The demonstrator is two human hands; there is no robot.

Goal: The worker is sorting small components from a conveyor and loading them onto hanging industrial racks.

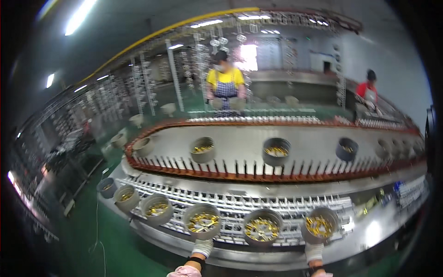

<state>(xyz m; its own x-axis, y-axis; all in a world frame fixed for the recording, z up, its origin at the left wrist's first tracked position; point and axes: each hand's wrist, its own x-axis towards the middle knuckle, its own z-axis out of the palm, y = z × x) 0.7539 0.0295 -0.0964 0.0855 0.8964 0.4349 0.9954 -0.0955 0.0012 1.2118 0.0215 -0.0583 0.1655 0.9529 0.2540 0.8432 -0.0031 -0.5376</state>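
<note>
A row of grey round bowls holding small gold-coloured metal parts runs along the near edge of a long metal conveyor line [240, 187]. My left hand [202, 248], in a white glove, reaches up to the underside of one bowl [202, 221]. In a white glove too, my right hand [314, 251] touches the lower rim of another bowl [319, 225] further right. Between them sits a third bowl [262, 227] of gold parts. Whether either hand grips its bowl is hidden from view.
A rust-coloured track [258, 175] with upright pins loops around a grey table carrying more bowls [276, 150]. Across it stand a person in a yellow top [225, 83] and one in red [368, 92]. Hanging racks line the left; green floor [115, 240] lies below.
</note>
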